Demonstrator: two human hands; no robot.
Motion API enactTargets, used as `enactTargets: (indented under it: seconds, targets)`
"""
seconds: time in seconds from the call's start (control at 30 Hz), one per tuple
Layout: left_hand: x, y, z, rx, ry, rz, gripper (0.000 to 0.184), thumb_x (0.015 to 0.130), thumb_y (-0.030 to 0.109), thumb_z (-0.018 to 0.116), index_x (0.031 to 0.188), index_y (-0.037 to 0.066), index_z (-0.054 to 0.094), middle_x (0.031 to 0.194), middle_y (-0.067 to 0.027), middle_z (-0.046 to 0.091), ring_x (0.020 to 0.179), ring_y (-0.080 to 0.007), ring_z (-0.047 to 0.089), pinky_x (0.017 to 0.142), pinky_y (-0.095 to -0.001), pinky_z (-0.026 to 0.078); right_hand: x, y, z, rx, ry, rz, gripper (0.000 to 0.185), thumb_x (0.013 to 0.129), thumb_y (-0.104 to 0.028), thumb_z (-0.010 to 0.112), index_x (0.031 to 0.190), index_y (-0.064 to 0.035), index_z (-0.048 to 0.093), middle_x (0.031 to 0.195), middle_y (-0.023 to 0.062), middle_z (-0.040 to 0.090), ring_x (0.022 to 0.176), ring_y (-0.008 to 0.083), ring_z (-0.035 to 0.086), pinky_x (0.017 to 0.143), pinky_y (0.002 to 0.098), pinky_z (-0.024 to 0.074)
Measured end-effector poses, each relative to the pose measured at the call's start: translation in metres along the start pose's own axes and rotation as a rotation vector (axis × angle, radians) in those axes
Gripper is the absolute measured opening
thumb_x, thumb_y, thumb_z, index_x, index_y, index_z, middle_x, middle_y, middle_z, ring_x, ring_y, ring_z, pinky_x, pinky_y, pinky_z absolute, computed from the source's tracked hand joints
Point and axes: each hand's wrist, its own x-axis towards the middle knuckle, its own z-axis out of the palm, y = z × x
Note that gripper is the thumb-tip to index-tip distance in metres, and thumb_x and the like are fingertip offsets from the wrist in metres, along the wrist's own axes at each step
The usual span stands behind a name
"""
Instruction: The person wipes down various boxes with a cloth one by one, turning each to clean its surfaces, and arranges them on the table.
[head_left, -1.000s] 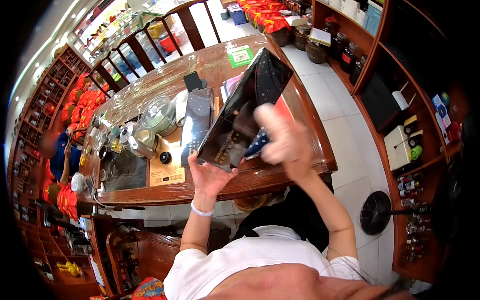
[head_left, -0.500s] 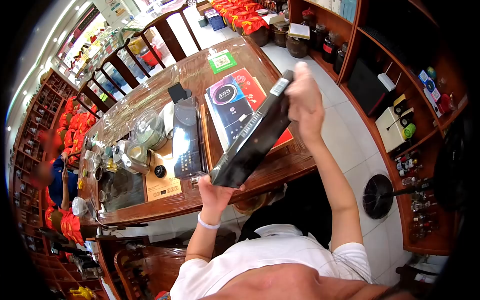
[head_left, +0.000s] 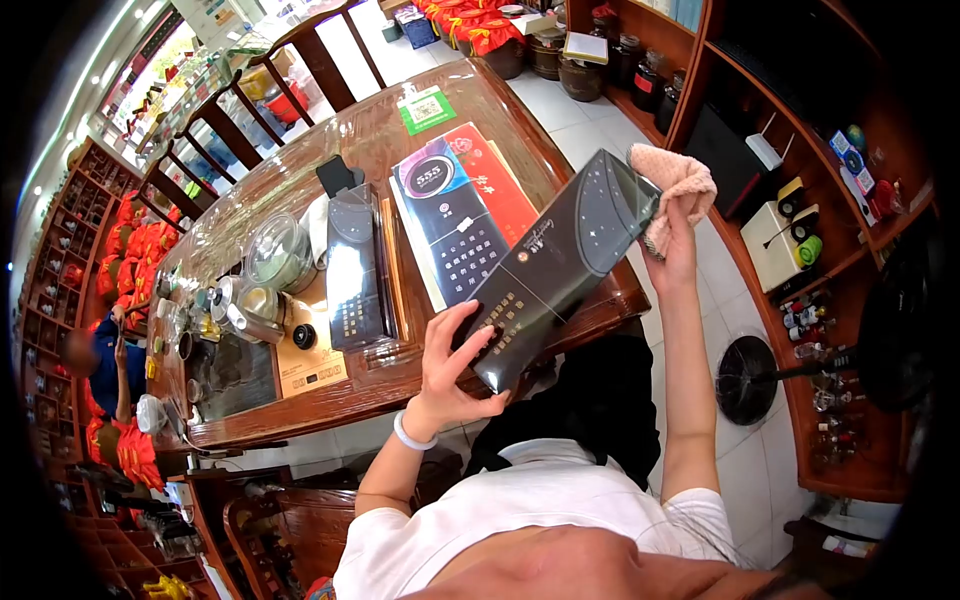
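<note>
A long black carton [head_left: 560, 265] with gold print and a starry grey oval is held at a slant over the near edge of the table, its broad face up. My left hand [head_left: 445, 375] grips the lower end, with the thumb underneath and the fingers over the printed face. At the upper right end, my right hand [head_left: 675, 245] clasps a folded pink cloth [head_left: 682, 182] against the carton's end. Behind the carton lie a dark 555 carton [head_left: 437, 215] and a red carton [head_left: 495, 190], side by side on the table.
Another black carton [head_left: 352, 270] lies left on the wooden table [head_left: 540, 130], near a glass jar [head_left: 280, 255] and a kettle [head_left: 245, 310]. A floor fan [head_left: 747, 380] stands at right beside shelves [head_left: 735, 215]. Another person in blue [head_left: 107, 365] is at far left.
The carton has turned from edge-on to show its printed face. My right hand has moved lower and right, and the pink cloth now shows in it. My left fingers have shifted onto the face.
</note>
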Motion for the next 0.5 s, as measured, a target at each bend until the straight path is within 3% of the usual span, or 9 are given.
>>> enactTargets:
  seconds: [0.1, 0.2, 0.23, 0.33, 0.4, 0.47, 0.5]
  targets:
    - [0.0, -0.003, -0.006, 0.092, 0.028, 0.026, 0.068, 0.05, 0.023, 0.073, 0.112, 0.002, 0.055, 0.121, -0.0264, 0.046, 0.106, -0.0395, 0.047, 0.089, -0.0467, 0.039, 0.009, 0.011, 0.018, -0.126, -0.033, -0.139, 0.025, 0.09, -0.016, 0.054, 0.111, -0.0053, 0.051, 0.103, 0.0017, 0.057, 0.095, 0.011, 0.055, 0.082, 0.0248, 0.0434]
    - [-0.002, -0.007, -0.014, 0.171, 0.04, 0.039, 0.071, 0.05, 0.021, 0.074, 0.114, 0.002, 0.052, 0.121, -0.0251, 0.047, 0.106, -0.0391, 0.047, 0.089, -0.0464, 0.039, 0.019, 0.031, 0.019, -0.363, -0.074, -0.155, 0.02, 0.089, -0.015, 0.056, 0.106, -0.0041, 0.056, 0.097, 0.0012, 0.057, 0.089, 0.0096, 0.054, 0.079, 0.0231, 0.0421]
    - [-0.003, -0.009, -0.017, 0.162, 0.057, 0.0, 0.068, 0.048, 0.02, 0.074, 0.111, 0.002, 0.054, 0.121, -0.0233, 0.047, 0.106, -0.0396, 0.047, 0.089, -0.0466, 0.039, 0.024, 0.041, 0.017, -0.416, -0.062, -0.172, 0.03, 0.085, -0.013, 0.06, 0.111, 0.0021, 0.057, 0.097, 0.0045, 0.06, 0.088, 0.0106, 0.055, 0.079, 0.0236, 0.0422]
    - [-0.007, -0.013, -0.025, 0.183, 0.072, -0.034, 0.07, 0.047, 0.018, 0.074, 0.112, 0.002, 0.054, 0.12, -0.0211, 0.048, 0.107, -0.0388, 0.046, 0.089, -0.0458, 0.039, 0.019, 0.052, 0.03, -0.571, -0.197, -0.213, 0.034, 0.082, -0.003, 0.056, 0.115, 0.0037, 0.054, 0.095, 0.0044, 0.06, 0.087, 0.0115, 0.056, 0.077, 0.0235, 0.0433]
    - [-0.009, -0.015, -0.029, 0.214, 0.082, -0.082, 0.074, 0.047, 0.018, 0.074, 0.115, 0.001, 0.052, 0.12, -0.0207, 0.048, 0.107, -0.0374, 0.047, 0.089, -0.0447, 0.039, 0.013, 0.062, 0.039, -0.682, -0.326, -0.313, 0.056, 0.071, 0.009, 0.049, 0.126, -0.0013, 0.048, 0.109, 0.0074, 0.058, 0.099, 0.0195, 0.056, 0.085, 0.0256, 0.0431]
    - [-0.01, -0.019, -0.031, 0.186, 0.076, -0.106, 0.08, 0.048, 0.017, 0.075, 0.12, -0.002, 0.046, 0.122, -0.0207, 0.046, 0.108, -0.0363, 0.046, 0.091, -0.0435, 0.038, 0.007, 0.071, 0.048, -1.417, -0.473, -0.9, 0.055, 0.073, 0.002, 0.054, 0.127, -0.0093, 0.049, 0.118, 0.009, 0.055, 0.111, 0.0262, 0.05, 0.093, 0.0384, 0.0389]
    - [-0.01, -0.02, -0.031, 0.152, 0.103, -0.167, 0.083, 0.048, 0.017, 0.075, 0.122, -0.003, 0.043, 0.123, -0.0208, 0.045, 0.109, -0.036, 0.045, 0.091, -0.0431, 0.038, -0.002, 0.075, 0.056, -1.498, -0.551, -0.891, 0.05, 0.074, -0.005, 0.057, 0.124, -0.0121, 0.052, 0.119, 0.0086, 0.054, 0.115, 0.0276, 0.046, 0.095, 0.0454, 0.0342]
